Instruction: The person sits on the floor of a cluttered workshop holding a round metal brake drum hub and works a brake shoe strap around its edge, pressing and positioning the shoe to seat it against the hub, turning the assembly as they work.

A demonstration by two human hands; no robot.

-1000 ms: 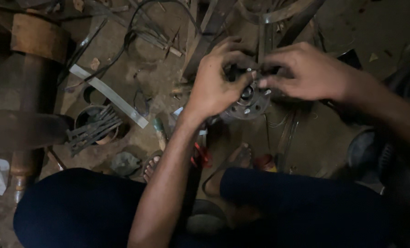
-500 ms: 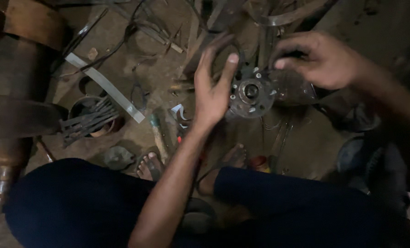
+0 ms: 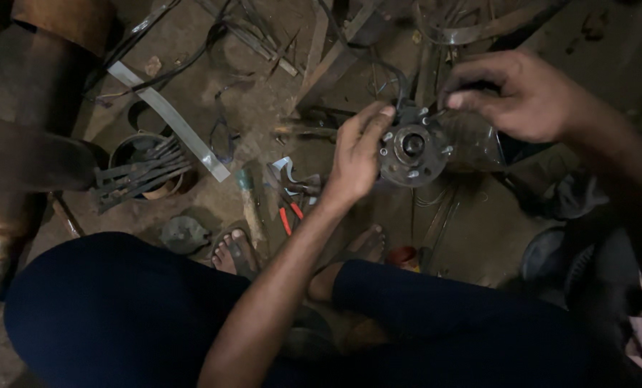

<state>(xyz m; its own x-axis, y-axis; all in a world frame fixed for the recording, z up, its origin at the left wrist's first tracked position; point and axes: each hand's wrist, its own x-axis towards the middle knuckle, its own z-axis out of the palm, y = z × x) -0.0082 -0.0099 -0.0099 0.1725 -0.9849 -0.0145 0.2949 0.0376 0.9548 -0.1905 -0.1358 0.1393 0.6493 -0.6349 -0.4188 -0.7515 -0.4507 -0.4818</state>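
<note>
A round grey metal hub (image 3: pixel 411 152) with a central bore and several studs sticking out of its face is held above the dirt floor. My left hand (image 3: pixel 358 153) grips its left edge, fingers curled over the rim. My right hand (image 3: pixel 520 95) is at the hub's upper right, thumb and fingertips pinched together at a stud near the rim. What the fingertips pinch is too small to make out. My legs in dark trousers and my bare feet (image 3: pixel 236 251) are below.
Red-handled pliers (image 3: pixel 289 215) and a wooden-handled tool (image 3: pixel 250 202) lie on the floor left of the hub. A tin holding metal tools (image 3: pixel 143 170), a flat metal strip (image 3: pixel 168 119), rusty cylinders (image 3: pixel 26 108) and scrap rods (image 3: pixel 321 50) crowd the left and top.
Both hands were closed over the hub a second ago. They have opened off its face; the left now holds the rim and the right has moved to the upper right edge.
</note>
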